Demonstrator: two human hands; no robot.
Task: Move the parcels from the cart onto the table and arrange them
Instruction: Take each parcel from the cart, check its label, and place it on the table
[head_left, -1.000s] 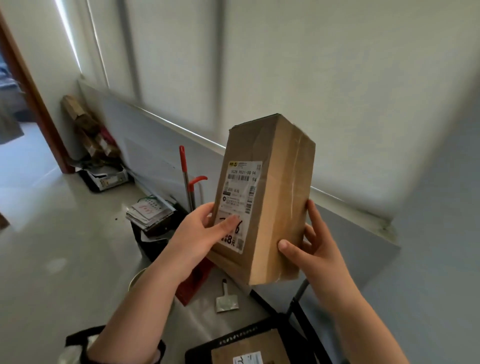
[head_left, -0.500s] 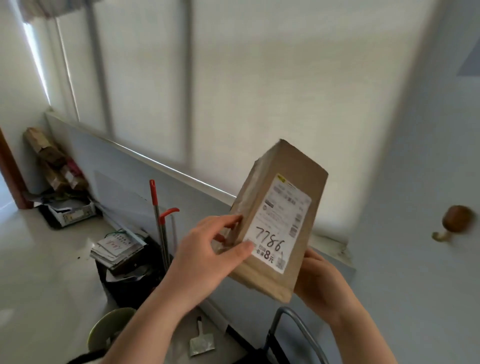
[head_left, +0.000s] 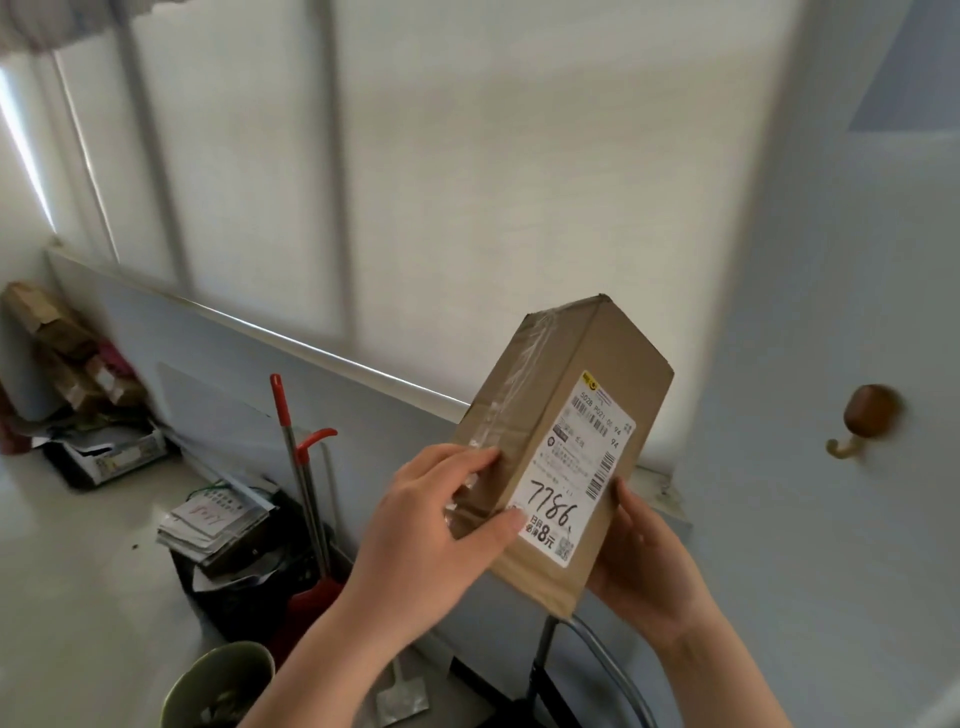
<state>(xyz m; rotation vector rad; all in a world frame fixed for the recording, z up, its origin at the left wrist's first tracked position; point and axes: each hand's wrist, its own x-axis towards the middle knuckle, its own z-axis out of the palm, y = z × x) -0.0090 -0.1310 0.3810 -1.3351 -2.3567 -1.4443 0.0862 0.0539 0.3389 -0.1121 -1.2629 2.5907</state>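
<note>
A brown cardboard parcel (head_left: 563, 415) is held up in the air, tilted to the right, its white label marked 7786 facing me. My left hand (head_left: 431, 535) grips its lower left side, fingers over the taped face and thumb on the label's corner. My right hand (head_left: 641, 561) cups its lower right edge from behind. The cart's metal handle (head_left: 597, 642) shows just below the parcel. The table is out of view.
A red-handled broom and dustpan (head_left: 306, 483) lean on the low blue wall. A stack of papers (head_left: 218, 519) lies on a black bin, a green bucket (head_left: 223, 686) stands below. A wooden hook (head_left: 867, 415) sticks out of the right wall.
The parcel has turned so its label faces me and tilted right. My right hand slid behind it. The view swung up and right, off the cart's deck.
</note>
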